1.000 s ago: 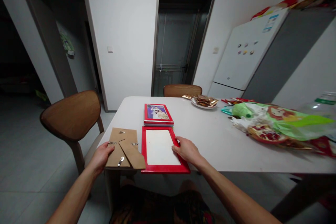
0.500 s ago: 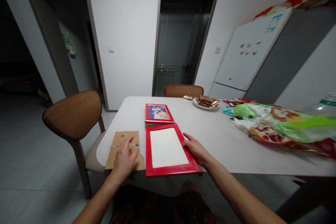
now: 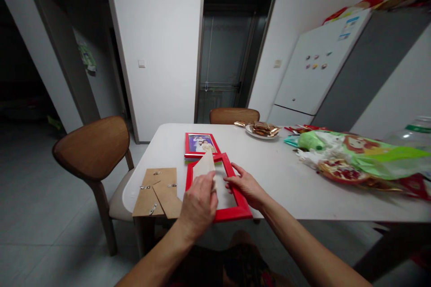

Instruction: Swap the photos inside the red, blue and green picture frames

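Observation:
A red picture frame (image 3: 238,197) lies at the table's front edge, jutting slightly past it. My left hand (image 3: 201,202) is closed on the right edge of a white sheet (image 3: 204,167). The sheet stands tilted up inside the frame, so the table shows through the right part of the opening. At the frame's right side, my right hand (image 3: 247,187) grips the rim with thumb and fingers. Behind it lies a second red frame (image 3: 185,149) with a photo of people in it. To the left rests a brown backing board (image 3: 148,188) with metal clips and a folding stand.
On the white table (image 3: 279,179) are a plate (image 3: 251,133) of wrapped snacks, a green plastic bag (image 3: 377,154), and a cut pomegranate (image 3: 340,172). A large clear bottle (image 3: 415,132) stands at the far right. Wooden chairs (image 3: 97,148) stand left and behind.
My left hand moved right from over the backing board and took hold of the white sheet, raising its right side out of the frame. My right hand stays at the frame's right side.

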Motion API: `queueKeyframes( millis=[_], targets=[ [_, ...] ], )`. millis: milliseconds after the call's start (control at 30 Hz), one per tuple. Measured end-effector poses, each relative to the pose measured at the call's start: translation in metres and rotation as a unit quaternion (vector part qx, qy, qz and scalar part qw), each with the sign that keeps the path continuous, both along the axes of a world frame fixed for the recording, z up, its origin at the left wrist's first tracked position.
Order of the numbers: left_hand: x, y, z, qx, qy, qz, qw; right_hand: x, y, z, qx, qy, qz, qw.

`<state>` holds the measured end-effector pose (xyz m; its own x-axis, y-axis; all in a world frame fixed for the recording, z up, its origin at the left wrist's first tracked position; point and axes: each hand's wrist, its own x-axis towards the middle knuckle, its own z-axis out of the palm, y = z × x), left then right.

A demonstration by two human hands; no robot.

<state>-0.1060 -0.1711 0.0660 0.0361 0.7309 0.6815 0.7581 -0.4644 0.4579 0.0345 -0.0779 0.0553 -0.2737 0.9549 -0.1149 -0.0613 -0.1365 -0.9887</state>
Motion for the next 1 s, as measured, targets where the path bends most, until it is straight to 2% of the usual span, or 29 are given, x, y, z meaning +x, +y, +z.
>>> queueKeyframes(
  millis=[67,133,233,333,433,533,767,1000],
  targets=[
    [-0.020,-0.004,0.004,-0.009,-0.084,0.065,0.994,0.004,0.005,-0.006,0.015,-0.054,-0.022,0.998],
    [-0.043,-0.008,0.000,-0.039,-0.173,0.117,0.977,0.009,0.009,-0.013,0.033,-0.115,-0.038,0.992],
    [-0.075,-0.014,-0.019,-0.098,-0.289,0.138,0.942,0.018,0.016,-0.026,0.077,-0.224,-0.056,0.970],
    [-0.093,-0.020,-0.044,-0.149,-0.353,0.142,0.913,0.024,0.023,-0.038,0.138,-0.353,-0.074,0.922],
    [-0.098,-0.025,-0.056,-0.175,-0.315,0.155,0.920,0.028,0.028,-0.046,0.181,-0.437,-0.082,0.877],
    [-0.098,-0.027,-0.058,-0.197,-0.218,0.186,0.938,0.030,0.030,-0.051,0.206,-0.478,-0.080,0.850],
    [-0.095,-0.024,-0.057,-0.255,-0.060,0.211,0.942,0.030,0.028,-0.051,0.240,-0.528,-0.084,0.810],
    [-0.094,-0.026,-0.054,-0.246,-0.002,0.208,0.947,0.034,0.029,-0.053,0.264,-0.552,-0.059,0.789]
  ],
)
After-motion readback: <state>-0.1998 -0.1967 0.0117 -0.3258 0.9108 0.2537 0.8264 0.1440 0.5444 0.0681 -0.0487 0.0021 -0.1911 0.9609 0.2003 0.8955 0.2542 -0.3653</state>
